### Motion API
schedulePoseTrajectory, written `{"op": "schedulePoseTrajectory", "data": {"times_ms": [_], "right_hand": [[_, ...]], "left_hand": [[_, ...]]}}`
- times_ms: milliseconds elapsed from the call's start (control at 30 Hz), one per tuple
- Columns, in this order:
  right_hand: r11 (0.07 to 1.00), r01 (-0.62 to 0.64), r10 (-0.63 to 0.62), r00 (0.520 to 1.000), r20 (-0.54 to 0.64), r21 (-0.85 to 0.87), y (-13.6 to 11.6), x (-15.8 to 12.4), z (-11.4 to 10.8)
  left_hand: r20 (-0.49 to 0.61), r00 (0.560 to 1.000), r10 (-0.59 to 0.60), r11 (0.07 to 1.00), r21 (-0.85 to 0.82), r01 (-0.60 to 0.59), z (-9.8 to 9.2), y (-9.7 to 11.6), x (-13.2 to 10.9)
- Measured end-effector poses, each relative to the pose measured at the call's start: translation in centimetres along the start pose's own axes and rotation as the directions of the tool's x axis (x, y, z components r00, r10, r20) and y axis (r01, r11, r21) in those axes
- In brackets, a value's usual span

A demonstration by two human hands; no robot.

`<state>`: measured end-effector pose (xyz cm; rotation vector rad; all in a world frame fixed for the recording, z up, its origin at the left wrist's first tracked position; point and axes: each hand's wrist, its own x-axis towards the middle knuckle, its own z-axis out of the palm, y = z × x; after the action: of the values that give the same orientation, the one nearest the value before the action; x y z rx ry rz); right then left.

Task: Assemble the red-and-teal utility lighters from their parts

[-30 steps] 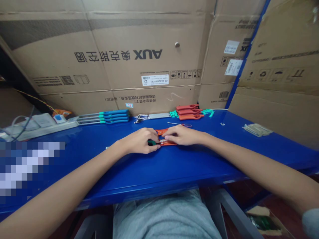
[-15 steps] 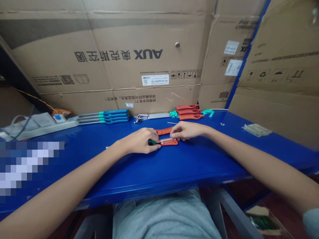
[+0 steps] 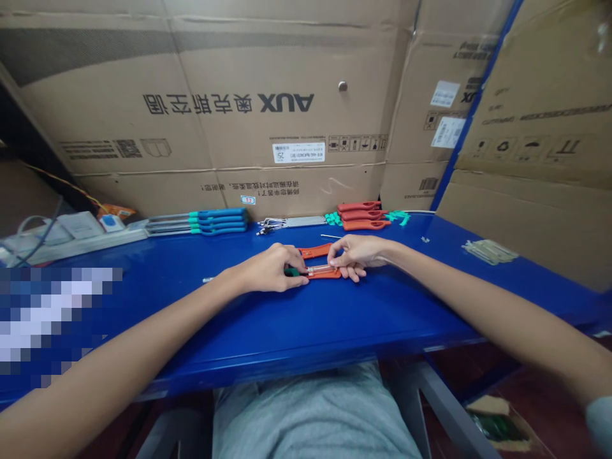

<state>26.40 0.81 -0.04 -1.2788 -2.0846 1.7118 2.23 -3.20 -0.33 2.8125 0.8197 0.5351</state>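
Orange handle shell [image 3: 325,275]: lay on the blue table [image 3: 296,325] between both hands, a second orange shell [image 3: 315,251] just behind it.
Left hand [image 3: 275,268]: fingers curled closed around the green collar [image 3: 291,272] at the first shell's left end.
Right hand [image 3: 356,250]: thumb and forefinger nearly met at its right end, other fingers loosely spread; whether they gripped anything could not be told.
Table's rear: thin rods [image 3: 303,222] lay between blue handles [image 3: 220,220] and red handles [image 3: 361,215].

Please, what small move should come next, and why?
Perhaps the right hand should press the pale part gently into the near orange shell: it is at the right end, the left hand holds the left, and the far orange shell lies apart.
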Motion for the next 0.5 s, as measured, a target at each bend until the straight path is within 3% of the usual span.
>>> {"op": "schedulePoseTrajectory", "data": {"times_ms": [233, 500], "right_hand": [[0.998, -0.030, 0.028, 0.999, -0.036, -0.054, -0.1, 0.0, 0.5], [0.984, -0.049, 0.031, 0.993, -0.111, -0.170, -1.1, -0.4, 1.3]], "left_hand": [[-0.026, 0.997, -0.067, 0.997, -0.037, 0.066, 0.3, -0.3, 0.0], [-0.031, 0.998, -0.061, 0.998, -0.032, 0.060, 0.3, -0.2, 0.0]]}}
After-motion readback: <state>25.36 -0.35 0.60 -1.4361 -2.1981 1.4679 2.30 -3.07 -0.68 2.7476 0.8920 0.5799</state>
